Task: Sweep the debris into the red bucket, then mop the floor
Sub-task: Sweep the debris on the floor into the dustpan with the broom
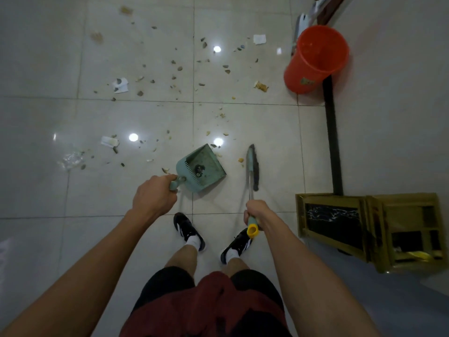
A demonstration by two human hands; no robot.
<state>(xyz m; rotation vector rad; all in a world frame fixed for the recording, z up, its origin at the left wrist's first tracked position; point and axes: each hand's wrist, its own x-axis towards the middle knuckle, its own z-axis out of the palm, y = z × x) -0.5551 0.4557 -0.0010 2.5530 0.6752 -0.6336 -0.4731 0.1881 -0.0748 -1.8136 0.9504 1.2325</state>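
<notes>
Down by my feet, my left hand (151,197) grips the dustpan (201,167), my right hand (255,211) the broom (252,166); swept hard, stones (179,68) could skitter past the pan's lip.

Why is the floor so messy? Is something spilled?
Yes. Small stones, crumbs and paper scraps are scattered across the tiles, beyond the dustpan and broom. The red bucket stands upright, not spilled.

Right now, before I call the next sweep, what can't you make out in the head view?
- Red bucket: its bottom is hidden by its own wall.
- Tools behind the bucket: cut off by the top edge.
- Dustpan: the dark bits inside are too small to identify.
- Broom: bristles seen edge-on, floor contact unclear.
- Brown cabinet: dark interior.
</notes>
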